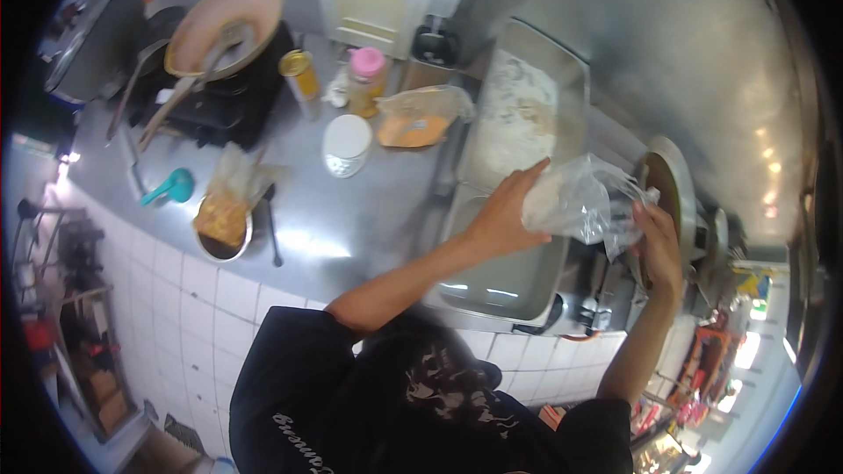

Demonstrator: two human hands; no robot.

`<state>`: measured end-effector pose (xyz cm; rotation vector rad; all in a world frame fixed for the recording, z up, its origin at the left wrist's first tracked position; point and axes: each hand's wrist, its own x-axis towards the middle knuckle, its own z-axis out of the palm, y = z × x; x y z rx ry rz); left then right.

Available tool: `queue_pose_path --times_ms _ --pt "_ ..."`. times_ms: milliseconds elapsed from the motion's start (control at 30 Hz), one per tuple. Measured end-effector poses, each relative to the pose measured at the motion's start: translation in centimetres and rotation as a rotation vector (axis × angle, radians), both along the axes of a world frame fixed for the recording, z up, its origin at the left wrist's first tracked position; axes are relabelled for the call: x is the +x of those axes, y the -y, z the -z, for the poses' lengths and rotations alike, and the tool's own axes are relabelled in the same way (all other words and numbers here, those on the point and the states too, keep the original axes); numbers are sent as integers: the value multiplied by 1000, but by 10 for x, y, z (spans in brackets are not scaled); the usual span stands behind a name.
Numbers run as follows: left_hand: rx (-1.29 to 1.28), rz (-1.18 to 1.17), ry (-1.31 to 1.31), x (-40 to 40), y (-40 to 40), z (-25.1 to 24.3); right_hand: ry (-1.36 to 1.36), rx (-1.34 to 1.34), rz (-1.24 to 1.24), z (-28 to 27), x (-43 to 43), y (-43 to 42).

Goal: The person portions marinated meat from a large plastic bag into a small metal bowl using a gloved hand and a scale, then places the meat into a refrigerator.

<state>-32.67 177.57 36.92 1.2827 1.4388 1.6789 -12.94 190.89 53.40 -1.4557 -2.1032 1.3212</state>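
My left hand (504, 214) cups the fuller end of a clear plastic bag (583, 201), which has whitish contents, perhaps flour. With its fingers, my right hand (658, 240) pinches the gathered neck of the same bag. Both hands hold it above a long metal pan, whose near section (507, 270) has a bare bottom. White powder (517, 112) covers much of the pan's far section, with a tan patch in it. A bag of orange powder (418, 122) lies on the counter left of the pan.
On the steel counter (306, 210) stand a white-lidded tub (348, 145), a pink-capped jar (367, 79) and a yellow can (299, 72). A wok (227, 23) sits on a stove at the left. A metal bowl (224, 253) holds bagged food. To the right is a large round pan (668, 171).
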Motion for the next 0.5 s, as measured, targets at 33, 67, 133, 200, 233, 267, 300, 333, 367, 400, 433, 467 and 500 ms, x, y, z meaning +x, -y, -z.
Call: queue_pose_path --times_ms 33,67,133,200,233,267,300,333,367,400,433,467,500 --pt "-40 0 -4 -1 16 -6 -20 -45 -58 2 -1 8" --pt "-56 -13 12 -5 37 -5 -40 -90 -115 8 -4 13" --pt "-84 -81 -21 -6 75 13 -37 -92 -152 20 -31 39" --pt "-98 -124 -46 -21 102 34 -19 -130 -195 35 -55 67" --pt "-139 -154 -76 -32 115 43 -18 -183 -223 48 -66 76" --pt "-176 -176 -105 -42 125 53 -60 -225 -204 64 -77 82" --pt "-178 -166 -108 -54 131 64 -99 -267 -185 80 -89 88" --pt "-191 -113 5 -72 132 75 -140 -309 -143 92 -103 96" --pt "-201 -60 117 -90 128 86 -181 -347 -102 103 -118 101" --pt "-201 -49 113 -106 119 94 -186 -356 -99 111 -129 102" --pt "-228 0 110 -123 110 100 -193 -366 -95 119 -140 101" --pt "-258 50 105 -137 102 106 -158 -385 -94 131 -150 95" --pt "-261 67 96 -149 96 114 -125 -403 -89 141 -159 89"
